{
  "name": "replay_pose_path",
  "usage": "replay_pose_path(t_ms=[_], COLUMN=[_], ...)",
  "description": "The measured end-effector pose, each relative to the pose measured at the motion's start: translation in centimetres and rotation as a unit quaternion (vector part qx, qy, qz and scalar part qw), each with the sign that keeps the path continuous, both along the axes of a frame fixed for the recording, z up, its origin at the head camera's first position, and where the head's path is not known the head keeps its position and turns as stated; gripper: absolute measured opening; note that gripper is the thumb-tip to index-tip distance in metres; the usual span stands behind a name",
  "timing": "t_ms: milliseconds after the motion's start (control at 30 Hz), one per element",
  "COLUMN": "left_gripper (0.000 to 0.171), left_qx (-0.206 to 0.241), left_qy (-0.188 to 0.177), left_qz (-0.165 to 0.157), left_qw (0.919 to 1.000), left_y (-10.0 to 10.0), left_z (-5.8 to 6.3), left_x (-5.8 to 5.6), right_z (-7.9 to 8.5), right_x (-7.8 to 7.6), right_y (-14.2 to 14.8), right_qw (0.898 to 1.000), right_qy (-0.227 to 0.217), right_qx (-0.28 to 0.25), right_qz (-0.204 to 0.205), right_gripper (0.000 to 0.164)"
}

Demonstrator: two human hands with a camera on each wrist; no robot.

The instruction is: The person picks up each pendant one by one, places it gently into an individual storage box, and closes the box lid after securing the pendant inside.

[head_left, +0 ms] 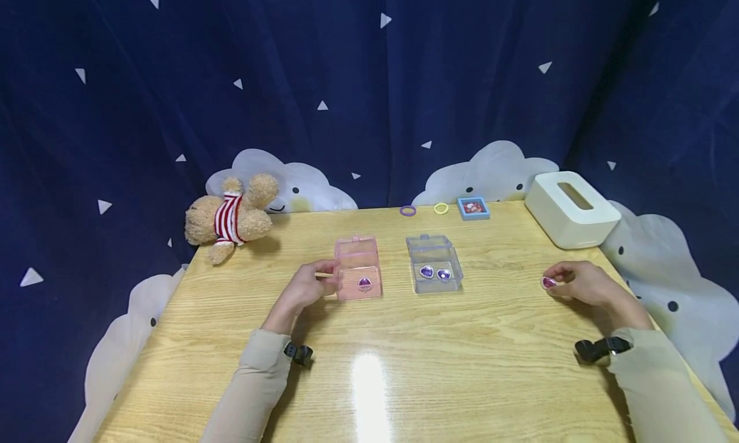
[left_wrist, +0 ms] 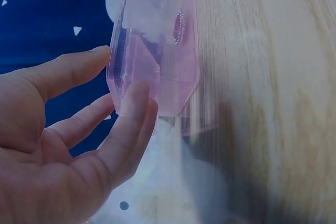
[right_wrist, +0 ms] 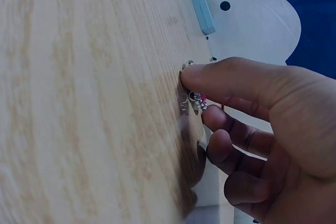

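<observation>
My left hand (head_left: 312, 283) holds the left side of a pink see-through box (head_left: 359, 291), whose lid is swung back. In the left wrist view the thumb meets one edge and the fingertips reach onto the side wall. A magenta gem ornament (head_left: 365, 284) with a beaded silver rim lies inside. At the right, my right hand (head_left: 583, 283) pinches another magenta gem ornament (head_left: 548, 283) between thumb and fingers, low over the table; the thumb hides part of it. A greyish see-through box (head_left: 435, 288) stands with its lid back, holding two violet gem ornaments (head_left: 426, 272).
A plush bear (head_left: 228, 218) lies at the back left. Along the back edge are a purple ring (head_left: 407, 211), a yellow ring (head_left: 441, 208) and a small blue-framed square (head_left: 473, 209). A white tissue box (head_left: 571, 209) stands beyond my right hand. Dark curtain closes off the back.
</observation>
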State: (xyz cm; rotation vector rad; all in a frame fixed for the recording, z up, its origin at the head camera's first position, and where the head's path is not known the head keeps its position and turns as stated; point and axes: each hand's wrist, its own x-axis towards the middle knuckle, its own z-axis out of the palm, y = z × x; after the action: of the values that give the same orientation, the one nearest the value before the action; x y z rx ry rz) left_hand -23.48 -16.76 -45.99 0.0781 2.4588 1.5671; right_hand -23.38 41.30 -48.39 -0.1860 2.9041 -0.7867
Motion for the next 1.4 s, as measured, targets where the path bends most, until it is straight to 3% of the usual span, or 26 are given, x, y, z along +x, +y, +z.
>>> replay_pose_path(t_ms=[267, 700, 833, 1400], left_gripper=[0.056, 0.055, 0.055, 0.054], left_qx=[0.0, -0.001, -0.004, 0.002], left_qy=[0.001, -0.002, -0.005, -0.01], left_qz=[-0.002, 0.001, 0.001, 0.004], left_qw=[1.0, 1.0, 1.0, 0.9999], left_y=[0.1, 0.0, 0.0, 0.1], left_z=[0.2, 0.3, 0.2, 0.1], left_x=[0.0, 0.0, 0.1, 0.0], right_z=[0.1, 1.0, 1.0, 3.0], right_x=[-0.2, -0.5, -0.8, -2.9], right_y=[0.0, -1.4, -2.0, -7.1], right_qw=[1.0, 0.998, 0.998, 0.997], right_qy=[0.004, -0.004, -0.003, 0.031], right_qx=[0.008, -0.054, -0.053, -0.053], right_qz=[0.005, 0.015, 0.02, 0.052], right_gripper=[0.033, 0.036, 0.04, 0.031])
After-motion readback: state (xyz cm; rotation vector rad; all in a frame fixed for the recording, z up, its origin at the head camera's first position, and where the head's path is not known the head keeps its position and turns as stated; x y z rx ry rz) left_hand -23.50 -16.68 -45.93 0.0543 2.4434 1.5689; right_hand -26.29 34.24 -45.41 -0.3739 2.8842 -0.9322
